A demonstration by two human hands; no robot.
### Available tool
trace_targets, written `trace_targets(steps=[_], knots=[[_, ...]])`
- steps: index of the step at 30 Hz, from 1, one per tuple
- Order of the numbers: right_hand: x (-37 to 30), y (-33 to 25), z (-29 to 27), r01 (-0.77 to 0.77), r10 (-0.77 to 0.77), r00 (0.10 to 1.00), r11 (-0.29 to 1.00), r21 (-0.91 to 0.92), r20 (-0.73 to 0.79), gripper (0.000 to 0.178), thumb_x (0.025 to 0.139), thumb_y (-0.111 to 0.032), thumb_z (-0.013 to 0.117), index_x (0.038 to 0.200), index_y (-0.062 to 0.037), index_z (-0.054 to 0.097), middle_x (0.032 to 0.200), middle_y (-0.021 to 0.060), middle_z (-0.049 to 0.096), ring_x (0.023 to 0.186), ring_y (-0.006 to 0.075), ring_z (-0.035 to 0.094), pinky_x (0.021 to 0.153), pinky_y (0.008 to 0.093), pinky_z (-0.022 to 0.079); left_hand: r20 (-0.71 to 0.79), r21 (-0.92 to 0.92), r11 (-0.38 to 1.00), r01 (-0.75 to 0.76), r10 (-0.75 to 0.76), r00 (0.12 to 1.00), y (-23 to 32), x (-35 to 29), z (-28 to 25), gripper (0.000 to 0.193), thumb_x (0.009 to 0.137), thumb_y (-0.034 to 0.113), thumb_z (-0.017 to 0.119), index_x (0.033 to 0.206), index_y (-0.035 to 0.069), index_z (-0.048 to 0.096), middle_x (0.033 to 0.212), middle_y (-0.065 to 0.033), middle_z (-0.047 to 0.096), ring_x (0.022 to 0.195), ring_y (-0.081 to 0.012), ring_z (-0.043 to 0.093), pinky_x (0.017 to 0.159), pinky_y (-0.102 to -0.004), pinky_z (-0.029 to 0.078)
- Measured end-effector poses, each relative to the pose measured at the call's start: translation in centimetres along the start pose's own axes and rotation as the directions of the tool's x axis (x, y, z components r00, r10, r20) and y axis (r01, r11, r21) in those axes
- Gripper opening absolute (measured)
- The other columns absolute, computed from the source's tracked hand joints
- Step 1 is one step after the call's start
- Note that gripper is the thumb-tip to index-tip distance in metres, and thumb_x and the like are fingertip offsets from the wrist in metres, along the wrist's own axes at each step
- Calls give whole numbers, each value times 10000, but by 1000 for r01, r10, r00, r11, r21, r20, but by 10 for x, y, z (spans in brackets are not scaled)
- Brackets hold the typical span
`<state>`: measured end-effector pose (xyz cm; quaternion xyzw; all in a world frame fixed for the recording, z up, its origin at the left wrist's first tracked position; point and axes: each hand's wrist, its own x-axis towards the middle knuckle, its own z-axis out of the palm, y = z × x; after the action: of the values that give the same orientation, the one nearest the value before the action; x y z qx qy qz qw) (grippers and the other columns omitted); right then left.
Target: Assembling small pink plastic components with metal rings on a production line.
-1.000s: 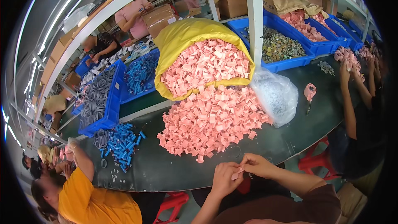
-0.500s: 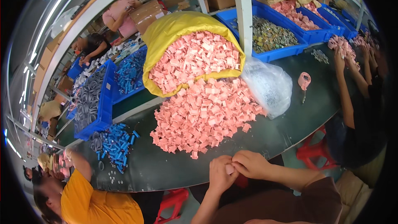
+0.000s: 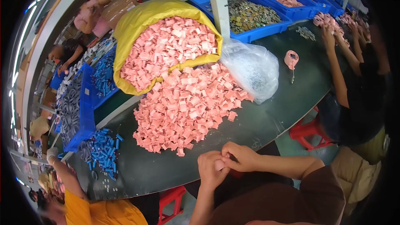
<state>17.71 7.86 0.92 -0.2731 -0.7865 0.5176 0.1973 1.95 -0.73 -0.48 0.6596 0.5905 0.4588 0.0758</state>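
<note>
The left hand (image 3: 209, 170) curls round a small pink piece (image 3: 219, 165) — just like a second ago, so it's still being handled. The right hand (image 3: 241, 158) touches the left (pinching? can't tell). Beyond lies a pink heap (image 3: 183, 112).

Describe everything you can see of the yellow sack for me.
The yellow sack looks like soft, creased fabric or plastic. It lies tipped over, with its wide mouth open toward the person and full of small pink pieces. Its lower rim meets a pink pile on the dark table; a clear plastic bag appears to touch its right edge. Its underside is hidden.
</note>
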Motion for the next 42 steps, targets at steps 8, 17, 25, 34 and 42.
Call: trace_targets(steps=[8, 17, 25, 34, 42], knots=[[0, 14, 1, 174, -170, 984, 979, 107, -47, 203, 985, -218, 615, 1100, -62, 556, 1000, 107, 616, 865, 253, 655, 770, 367, 529, -69, -5, 1000, -6, 5, 998, -6, -5, 6, 440, 689, 78, 822, 1063, 124, 595, 1018, -83, 648, 926, -297, 617, 831, -408, 470], [-1, 25, 4, 123, -102, 990, 960, 250, -95, 192, 996, -214, 608, 1108, -64, 566, 942, 89, 640, 788, 211, 649, 726, 339, 526, -61, -8, 1000, 7, -8, 998, -5, -5, 6, 351, 719, 40, 798, 1017, 88, 619, 1039, -115, 631, 934, -302, 600, 828, -394, 507], [8, 22, -1, 117, -104, 993, 937, 330, -57, 147, 957, -145, 630, 1071, -61, 593, 920, 56, 605, 777, 135, 590, 716, 295, 507, -40, 31, 999, -17, 18, 999, -5, -2, -3, 328, 708, 28, 797, 984, 97, 634, 1037, -111, 639, 939, -298, 606, 815, -392, 503], [4, 39, 5, -4, 33, 998, 900, 436, -58, 66, 924, 1, 598, 982, -24, 580, 921, 44, 602, 804, 78, 570, 694, 232, 482, -64, -71, 996, -49, 44, 997, -7, 6, -1, 333, 706, 60, 816, 1003, 129, 682, 1052, -50, 651, 921, -272, 629, 804, -399, 480], [6, 28, 0, 76, -73, 997, 958, 277, -21, 88, 981, -109, 611, 1023, -33, 619, 957, 58, 606, 862, 117, 586, 756, 270, 491, -66, -55, 997, -49, 46, 997, -7, -1, -6, 348, 692, 25, 819, 999, 121, 684, 1044, -71, 666, 901, -281, 633, 795, -412, 487]])
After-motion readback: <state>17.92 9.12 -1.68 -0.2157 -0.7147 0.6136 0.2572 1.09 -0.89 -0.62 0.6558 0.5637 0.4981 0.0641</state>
